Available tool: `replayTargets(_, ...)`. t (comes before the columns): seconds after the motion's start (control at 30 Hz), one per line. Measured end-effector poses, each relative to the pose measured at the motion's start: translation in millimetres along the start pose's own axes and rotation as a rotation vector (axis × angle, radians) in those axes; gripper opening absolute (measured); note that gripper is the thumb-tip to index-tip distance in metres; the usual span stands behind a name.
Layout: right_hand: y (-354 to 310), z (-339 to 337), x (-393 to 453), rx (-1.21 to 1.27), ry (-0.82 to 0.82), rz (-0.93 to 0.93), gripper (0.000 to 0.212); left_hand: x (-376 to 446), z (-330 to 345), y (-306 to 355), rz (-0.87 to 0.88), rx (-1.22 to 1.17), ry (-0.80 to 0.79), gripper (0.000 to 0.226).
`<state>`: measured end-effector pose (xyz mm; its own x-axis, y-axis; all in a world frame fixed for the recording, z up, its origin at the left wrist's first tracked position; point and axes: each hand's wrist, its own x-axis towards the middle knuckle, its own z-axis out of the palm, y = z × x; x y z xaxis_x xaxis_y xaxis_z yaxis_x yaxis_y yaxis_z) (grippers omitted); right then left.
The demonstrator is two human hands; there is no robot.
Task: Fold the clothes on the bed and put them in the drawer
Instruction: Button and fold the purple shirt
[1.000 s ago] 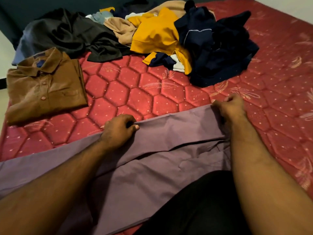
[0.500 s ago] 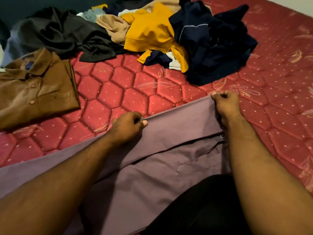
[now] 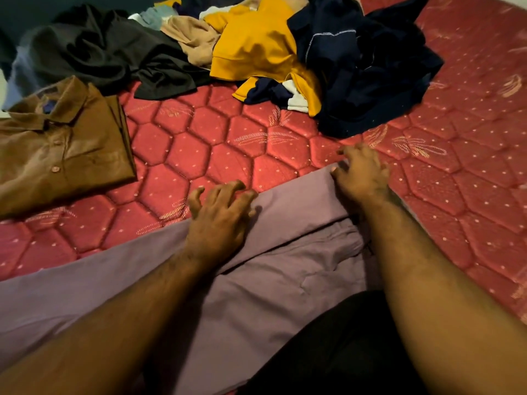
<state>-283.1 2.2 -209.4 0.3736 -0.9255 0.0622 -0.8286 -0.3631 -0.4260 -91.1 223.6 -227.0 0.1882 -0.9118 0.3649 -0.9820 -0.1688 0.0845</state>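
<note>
A purple garment [image 3: 288, 252] lies flat across the near part of the red quilted mattress [image 3: 228, 143], one long panel folded over another. My left hand [image 3: 219, 220] rests on its far edge with spread, loosely bent fingers holding nothing. My right hand [image 3: 362, 175] is at the garment's far right corner, fingers spread and blurred, gripping nothing. A brown collared shirt [image 3: 60, 149] lies folded at the left.
Unfolded clothes are heaped at the back: a dark grey garment [image 3: 105, 52], a beige one [image 3: 194, 41], a yellow one [image 3: 253, 44] and a navy one [image 3: 368, 67]. A black-clothed leg [image 3: 342, 352] fills the bottom centre. No drawer is in view.
Both hands pinched the purple garment's folded edge earlier; now they have let go, with fingers spread over it. The camera has moved closer and slightly left.
</note>
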Motion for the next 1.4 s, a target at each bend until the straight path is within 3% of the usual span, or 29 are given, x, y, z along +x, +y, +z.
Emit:
replayTargets(0.03, -11, 0, -8, 0.048, -0.016, -0.12, 0.043, -6, -5, 1, 0.028, -0.014, -0.129, 0.048)
replayTargets(0.1, -23, 14, -22, 0.084, -0.214, -0.261, 0.055, -9, -4, 4, -0.027, -0.025, -0.481, 0.07)
replayTargets(0.17, -26, 27, -39, -0.167, -0.425, -0.187, 0.072, -10, -7, 5, -0.136, -0.011, -0.632, 0.073)
replayTargets(0.27, -43, 13, -55, -0.335, -0.249, -0.123, 0.075, -9, -42, 6, -0.145, 0.011, -0.511, 0.072)
replayTargets(0.33, -76, 1, -75, -0.336, -0.198, -0.254, 0.07, -27, -76, -11, -0.18, -0.025, -0.471, 0.068)
replayTargets(0.43, -131, -5, -134, -0.107, -0.402, -0.568, 0.054, -98, -114, -55, -0.393, -0.145, -0.36, 0.066)
replayTargets(0.5, -161, 3, -180, 0.068, -0.579, -0.719, 0.042, -161, -135, -84, -0.577, -0.269, -0.121, 0.065)
replayTargets(0.57, -181, 17, -211, 0.116, -0.657, -0.809, 0.037, -208, -140, -104, -0.703, -0.329, 0.042, 0.058)
replayTargets(0.67, -213, 40, -259, 0.252, -0.728, -0.682, 0.034, -242, -143, -115, -0.829, -0.29, -0.024, 0.058)
replayTargets(0.8, -229, 65, -302, 0.577, -0.574, -0.351, 0.022, -256, -141, -111, -0.804, -0.335, -0.078, 0.047)
replayTargets(0.9, -229, 63, -320, 0.824, -0.691, -0.043, 0.033, -257, -144, -109, -0.808, -0.29, -0.034, 0.026)
replayTargets(1.07, -228, 53, -333, 0.914, -0.853, 0.128, 0.056, -264, -155, -110, -0.801, -0.318, -0.172, 0.031)
replayTargets(1.17, -226, 46, -334, 0.94, -0.848, 0.096, 0.051, -257, -158, -97, -0.779, -0.323, -0.002, 0.019)
replayTargets(1.23, -220, 39, -324, 0.879, -0.666, -0.018, 0.052, -251, -160, -86, -0.756, -0.7, 0.128, 0.012)
replayTargets(1.3, -212, 32, -311, 0.836, -0.537, -0.159, 0.063, -246, -165, -72, -0.717, -1.044, 0.155, 0.009)
replayTargets(1.4, -209, 26, -304, 0.772, -0.554, -0.241, 0.077, -243, -167, -58, -0.772, -1.262, 0.092, 0.01)
